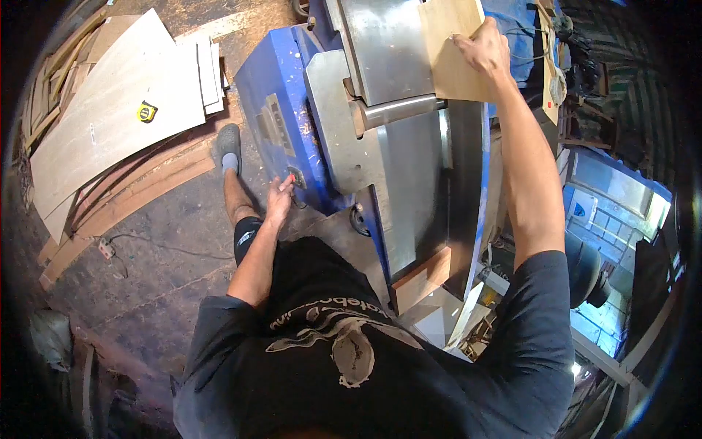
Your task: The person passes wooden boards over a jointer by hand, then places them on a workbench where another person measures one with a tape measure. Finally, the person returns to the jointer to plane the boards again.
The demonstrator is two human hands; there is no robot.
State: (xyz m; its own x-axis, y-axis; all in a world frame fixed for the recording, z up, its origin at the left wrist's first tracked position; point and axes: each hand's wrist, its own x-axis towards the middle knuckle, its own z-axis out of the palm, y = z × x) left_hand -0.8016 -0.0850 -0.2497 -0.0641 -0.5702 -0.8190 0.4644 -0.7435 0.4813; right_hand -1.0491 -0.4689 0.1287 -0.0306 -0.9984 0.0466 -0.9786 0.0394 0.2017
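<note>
My left hand (279, 199) is at the side of a blue jointer (267, 80), with a finger touching the red button (292, 178) of its switch. Nothing is held in that hand. On the jointer's far metal table (387, 51), my right hand (486, 51) grips a pale wooden board (457, 73), fingers bent over its face. The board lies flat, its near end beside the cutter head (398, 110). Closer to my body stretches the other metal table (413, 190). A small wood piece (423, 282) rests at its near end.
Plywood sheets (117, 95) are stacked on the floor at left, with a yellow tape measure (146, 111) on top. A cable (168, 245) crosses the floor near my foot (229, 143). Wood offcuts (475, 322) lie beyond the jointer's near end, at right.
</note>
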